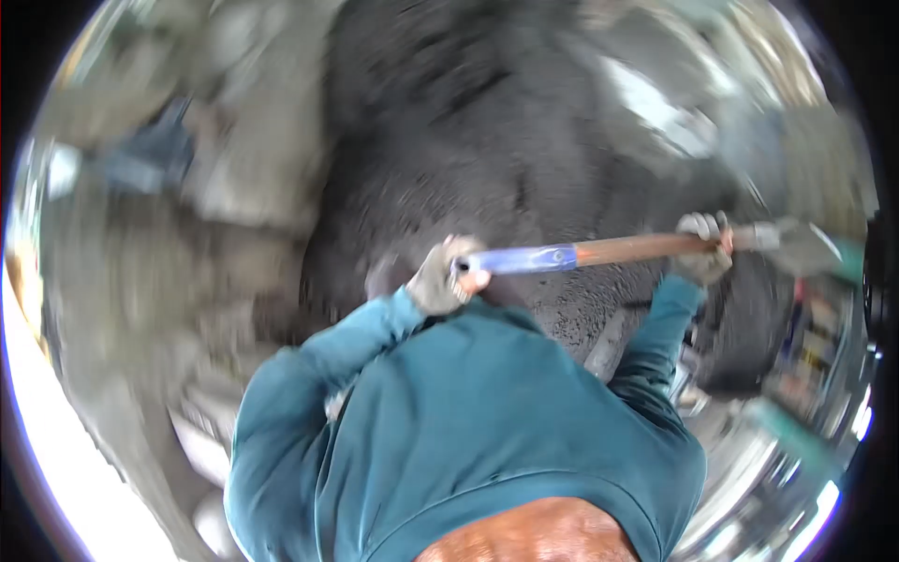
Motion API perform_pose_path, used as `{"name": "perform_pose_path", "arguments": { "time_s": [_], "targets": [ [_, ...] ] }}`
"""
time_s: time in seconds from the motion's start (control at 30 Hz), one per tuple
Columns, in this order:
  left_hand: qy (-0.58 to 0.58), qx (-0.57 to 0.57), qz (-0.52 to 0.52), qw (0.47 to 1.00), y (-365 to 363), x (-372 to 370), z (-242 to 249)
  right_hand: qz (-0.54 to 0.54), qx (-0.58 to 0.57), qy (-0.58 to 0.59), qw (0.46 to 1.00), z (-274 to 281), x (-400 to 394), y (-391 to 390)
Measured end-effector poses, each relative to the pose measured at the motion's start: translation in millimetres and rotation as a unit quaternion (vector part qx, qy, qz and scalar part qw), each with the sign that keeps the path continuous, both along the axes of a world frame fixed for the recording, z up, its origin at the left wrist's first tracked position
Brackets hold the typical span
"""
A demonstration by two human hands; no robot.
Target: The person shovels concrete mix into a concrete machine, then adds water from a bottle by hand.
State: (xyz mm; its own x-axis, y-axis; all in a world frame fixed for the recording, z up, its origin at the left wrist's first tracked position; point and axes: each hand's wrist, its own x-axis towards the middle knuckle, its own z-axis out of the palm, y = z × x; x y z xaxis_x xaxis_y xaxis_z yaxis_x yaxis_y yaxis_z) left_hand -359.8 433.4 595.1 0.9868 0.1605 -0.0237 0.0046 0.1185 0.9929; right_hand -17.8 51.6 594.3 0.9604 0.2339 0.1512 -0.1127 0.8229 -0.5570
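A long-handled tool with a brown wooden shaft (627, 249), a blue band at one end and a grey metal head, is shown held level across the upper body in both gloved hands. The left hand (442, 279), in a grey work glove, is closed around the blue-wrapped end of the shaft; its fingers (461, 272) are curled tight over the handle, with no gap seen between them. The right hand (702, 248), also gloved in grey, is clamped on the shaft near the far end, just beside the grey metal head (796, 242); its fingers are wrapped round the wood, though the exact closure is softened by blur. The shaft is seen running almost horizontally between the two hands, which are set well apart. Both arms are covered by the sleeves of a teal long-sleeved top (468, 412). Behind the tool, a large mound of dark grey granular material (487, 131) fills the middle of the view. Pale grey rubble and slabs (234, 159) are seen at the left, strongly blurred. At the right edge, a dark rounded object lies below the tool head; what it is cannot be told.
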Motion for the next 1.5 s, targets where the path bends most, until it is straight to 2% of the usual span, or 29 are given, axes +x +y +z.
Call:
{"name": "perform_pose_path", "arguments": {
  "time_s": [0.03, 0.07, 0.13, 0.2, 0.33, 0.53, 0.63, 0.73, 0.8, 0.83, 0.87, 0.9, 0.93, 0.97, 1.0, 1.03, 1.07, 1.1, 1.13, 1.17, 1.2, 1.27, 1.3, 1.33, 1.37, 1.4, 1.43, 1.47, 1.5],
  "targets": [
    [0.05, -0.074, 0.074, 0.993, 2.1, -20.5, -17.9, 0.109, 0.022, 0.048, 0.993, 17.2, -22.8, 38.2],
    [0.09, -0.067, 0.103, 0.988, 11.0, -39.7, -30.7, 0.059, -0.046, 0.128, 0.989, 9.7, -32.5, 67.4],
    [0.099, -0.136, 0.16, 0.973, 17.9, -73.8, -47.4, 0.008, -0.137, 0.247, 0.959, -2.9, -49.2, 132.4],
    [0.117, -0.166, 0.23, 0.952, 0.2, -101.5, -34.7, 0.102, -0.137, 0.246, 0.954, -31.3, -50.5, 149.7],
    [0.09, -0.213, 0.361, 0.903, -3.1, -149.0, -42.0, 0.177, -0.173, 0.307, 0.919, -68.5, -73.5, 222.8],
    [0.133, -0.258, 0.479, 0.829, -2.2, -212.9, -60.5, 0.172, -0.289, 0.35, 0.874, -76.2, -130.7, 309.2],
    [0.163, -0.296, 0.548, 0.765, -5.1, -253.5, -73.9, 0.208, -0.317, 0.358, 0.853, -106.7, -173.2, 356.6],
    [0.259, -0.335, 0.635, 0.646, -6.8, -310.9, -99.0, 0.267, -0.376, 0.394, 0.795, -172.4, -240.6, 401.0],
    [0.249, -0.399, 0.708, 0.526, -11.0, -343.9, -103.5, 0.289, -0.442, 0.389, 0.755, -256.9, -303.2, 418.4],
    [0.245, -0.423, 0.729, 0.479, -31.7, -386.1, -139.6, 0.286, -0.481, 0.395, 0.729, -268.9, -353.3, 429.1],
    [0.24, -0.446, 0.747, 0.431, -53.4, -436.2, -175.3, 0.317, -0.588, 0.356, 0.653, -277.7, -400.7, 436.0],
    [0.233, -0.446, 0.75, 0.43, -70.8, -471.8, -163.7, 0.355, -0.547, 0.403, 0.642, -313.7, -452.5, 430.2],
    [0.255, -0.45, 0.758, 0.398, -95.6, -512.0, -153.9, 0.391, -0.504, 0.449, 0.626, -363.9, -509.5, 416.2],
    [0.275, -0.454, 0.765, 0.364, -119.5, -551.5, -143.5, 0.441, -0.493, 0.492, 0.566, -399.5, -571.5, 401.5],
    [0.272, -0.449, 0.793, 0.31, -114.9, -546.9, -107.2, 0.489, -0.519, 0.491, 0.501, -373.4, -625.0, 402.5],
    [0.377, -0.43, 0.788, 0.229, -158.3, -601.1, -101.9, 0.515, -0.558, 0.48, 0.439, -374.5, -678.1, 392.6],
    [0.374, -0.399, 0.809, 0.216, -214.7, -660.6, -112.5, 0.533, -0.545, 0.371, 0.53, -354.4, -724.8, 376.6],
    [0.378, -0.374, 0.825, 0.191, -208.2, -661.7, -85.8, 0.62, -0.537, 0.398, 0.412, -404.8, -777.9, 359.2],
    [0.398, -0.397, 0.808, 0.178, -212.6, -683.2, -67.4, 0.664, -0.514, 0.402, 0.365, -408.4, -809.5, 361.6],
    [0.39, -0.38, 0.829, 0.126, -213.9, -701.4, -69.9, 0.604, -0.544, 0.463, 0.352, -414.1, -841.6, 366.3],
    [0.371, -0.414, 0.796, 0.241, -202.3, -716.3, -61.8, 0.542, -0.57, 0.52, 0.333, -406.7, -857.1, 381.2],
    [0.371, -0.309, 0.842, 0.24, -158.5, -723.6, -130.1, 0.585, -0.541, 0.445, 0.408, -483.7, -874.1, 391.8],
    [0.369, -0.331, 0.83, 0.256, -109.1, -703.7, -165.3, 0.517, -0.527, 0.498, 0.455, -492.6, -827.7, 438.5],
    [0.302, -0.374, 0.813, 0.329, -51.0, -665.5, -203.8, 0.446, -0.505, 0.543, 0.501, -492.7, -774.4, 492.4],
    [0.272, -0.342, 0.819, 0.372, 2.8, -636.4, -250.1, 0.44, -0.438, 0.595, 0.511, -523.2, -720.7, 523.6],
    [0.325, -0.322, 0.823, 0.336, 37.3, -595.4, -272.4, 0.473, -0.447, 0.527, 0.547, -549.4, -678.7, 549.5],
    [0.347, -0.294, 0.806, 0.379, 44.5, -587.6, -309.2, 0.529, -0.43, 0.496, 0.537, -574.7, -631.3, 568.8],
    [0.345, -0.288, 0.803, 0.391, 67.0, -539.4, -310.0, 0.503, -0.418, 0.513, 0.556, -592.2, -601.3, 580.8],
    [0.337, -0.252, 0.821, 0.386, 46.9, -572.6, -368.2, 0.461, -0.441, 0.518, 0.57, -591.9, -584.6, 584.3]
  ]
}}
